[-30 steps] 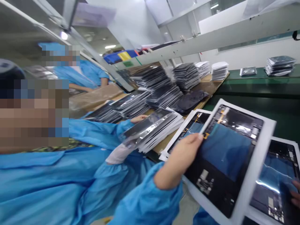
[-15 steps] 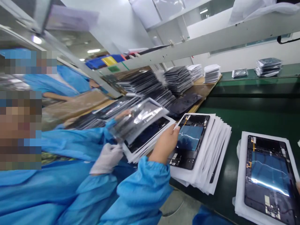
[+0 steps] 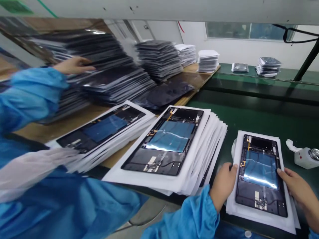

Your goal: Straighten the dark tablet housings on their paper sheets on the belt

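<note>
Tablet panel (image 3: 260, 174) on its white sheets now lies on the green belt (image 3: 261, 113) before me; half a second ago only my left hand (image 3: 222, 186) worked the big stack (image 3: 171, 146) just left of it; now left and right hand (image 3: 295, 189) grip its opposite edges; no containers, only a small white dispenser (image 3: 305, 157) to its right.

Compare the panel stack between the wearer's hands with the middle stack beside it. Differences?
The held stack is low and squared; the middle stack is taller and fanned out. The left hand and right hand grip the held stack's sides; nobody touches the middle one. Both show a dark panel on white sheets.
</note>
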The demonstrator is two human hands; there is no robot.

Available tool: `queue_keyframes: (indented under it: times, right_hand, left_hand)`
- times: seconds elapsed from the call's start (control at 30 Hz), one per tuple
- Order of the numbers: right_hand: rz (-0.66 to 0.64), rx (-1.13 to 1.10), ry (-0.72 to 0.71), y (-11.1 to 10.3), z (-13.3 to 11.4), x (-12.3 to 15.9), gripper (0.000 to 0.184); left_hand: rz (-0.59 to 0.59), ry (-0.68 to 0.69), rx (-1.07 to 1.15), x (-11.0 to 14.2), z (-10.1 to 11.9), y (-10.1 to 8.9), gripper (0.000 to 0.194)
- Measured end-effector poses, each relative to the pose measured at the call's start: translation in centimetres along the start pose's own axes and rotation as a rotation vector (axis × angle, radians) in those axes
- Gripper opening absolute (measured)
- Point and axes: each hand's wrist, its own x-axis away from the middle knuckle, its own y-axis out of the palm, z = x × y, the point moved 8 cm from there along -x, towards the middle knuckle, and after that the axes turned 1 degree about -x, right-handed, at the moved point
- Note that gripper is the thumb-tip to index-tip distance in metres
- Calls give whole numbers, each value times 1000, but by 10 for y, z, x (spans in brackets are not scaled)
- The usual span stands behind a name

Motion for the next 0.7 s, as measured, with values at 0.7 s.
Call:
queue_keyframes:
  times: [0.7]
  right_hand:
    - [387, 145, -327, 6, -24, 60, 40]
  left_hand:
    - [269, -1, 378, 11, 12, -13, 36]
